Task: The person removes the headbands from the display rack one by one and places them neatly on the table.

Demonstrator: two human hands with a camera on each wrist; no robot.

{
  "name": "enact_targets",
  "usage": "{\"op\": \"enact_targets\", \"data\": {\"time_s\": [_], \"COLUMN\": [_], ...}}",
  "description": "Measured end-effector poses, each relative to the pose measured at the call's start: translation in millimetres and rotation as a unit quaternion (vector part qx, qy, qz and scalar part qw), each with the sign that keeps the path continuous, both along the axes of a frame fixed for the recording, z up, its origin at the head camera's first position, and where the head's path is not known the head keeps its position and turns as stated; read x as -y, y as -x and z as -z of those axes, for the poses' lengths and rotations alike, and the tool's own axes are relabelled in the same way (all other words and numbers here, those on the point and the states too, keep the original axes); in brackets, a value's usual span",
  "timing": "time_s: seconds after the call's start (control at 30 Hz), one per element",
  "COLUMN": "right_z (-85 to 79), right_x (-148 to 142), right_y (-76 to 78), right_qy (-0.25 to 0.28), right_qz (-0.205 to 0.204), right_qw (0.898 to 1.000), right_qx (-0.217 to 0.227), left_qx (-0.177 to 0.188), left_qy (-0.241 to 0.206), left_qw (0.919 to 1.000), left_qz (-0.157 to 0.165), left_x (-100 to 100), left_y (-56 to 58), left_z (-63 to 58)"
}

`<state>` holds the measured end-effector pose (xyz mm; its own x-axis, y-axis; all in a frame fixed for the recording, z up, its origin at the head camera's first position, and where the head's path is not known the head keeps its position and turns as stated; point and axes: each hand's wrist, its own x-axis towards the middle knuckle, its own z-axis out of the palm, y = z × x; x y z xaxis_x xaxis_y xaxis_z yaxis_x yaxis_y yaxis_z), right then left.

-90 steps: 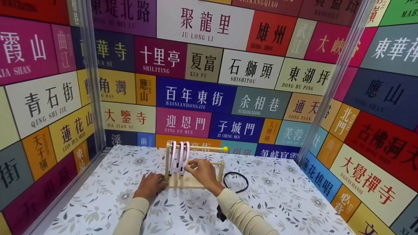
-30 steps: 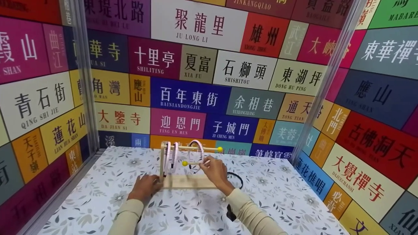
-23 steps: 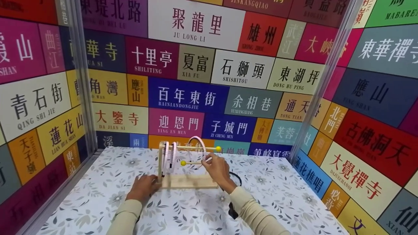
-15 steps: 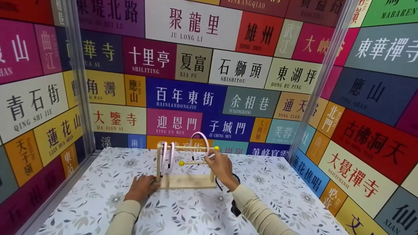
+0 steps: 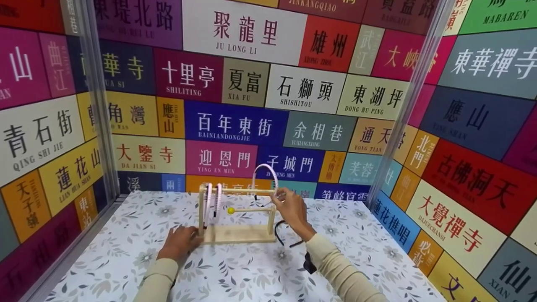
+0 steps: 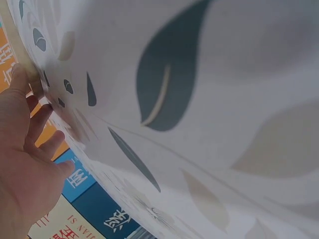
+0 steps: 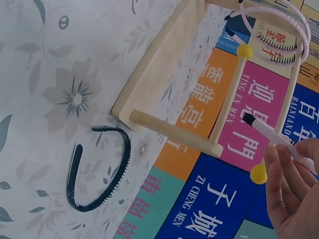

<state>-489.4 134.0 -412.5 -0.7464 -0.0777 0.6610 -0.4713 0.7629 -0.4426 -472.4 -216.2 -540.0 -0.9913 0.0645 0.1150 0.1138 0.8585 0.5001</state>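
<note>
A wooden headband rack (image 5: 239,233) stands on the table, two rods crossing above its base. My right hand (image 5: 290,206) pinches a pink headband (image 5: 265,167) by one side, close to the upper rod's right end. In the right wrist view, that headband's black tip (image 7: 248,118) points between the rods, near a yellow ball (image 7: 258,174). Two more pink headbands (image 5: 217,199) hang at the left of the upper rod. My left hand (image 5: 179,243) rests against the base's left end; its fingers (image 6: 39,122) are loosely bent, one fingertip touching the wood.
A black headband (image 7: 127,149) lies on the tablecloth to the right of the rack, partly behind the right forearm in the head view. The lower rod ends in a yellow ball (image 5: 230,211) facing left. Sign-covered walls (image 5: 235,126) enclose the table.
My right hand has drawn one pink headband away from the other two, rightward along the upper rod, and raised it. My left hand stays at the base's left end.
</note>
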Motion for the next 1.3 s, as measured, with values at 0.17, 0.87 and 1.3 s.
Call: {"op": "enact_targets", "data": {"time_s": [0.17,0.87,1.3], "right_z": [-3.1,-3.6,4.4], "right_x": [-9,-56,-95], "right_y": [-0.5,4.4,6.5], "right_qy": [0.007,0.019,0.023], "right_qz": [0.003,0.027,0.063], "right_qw": [1.000,0.999,0.997], "right_qx": [0.002,0.013,0.045], "left_qx": [0.027,-0.001,0.030], "left_qy": [-0.004,0.028,0.010], "left_qw": [0.9996,0.9996,0.9995], "left_qz": [-0.004,0.007,0.009], "left_x": [2,3,5], "left_y": [7.6,6.8,10.7], "left_z": [2.1,5.2,5.6]}}
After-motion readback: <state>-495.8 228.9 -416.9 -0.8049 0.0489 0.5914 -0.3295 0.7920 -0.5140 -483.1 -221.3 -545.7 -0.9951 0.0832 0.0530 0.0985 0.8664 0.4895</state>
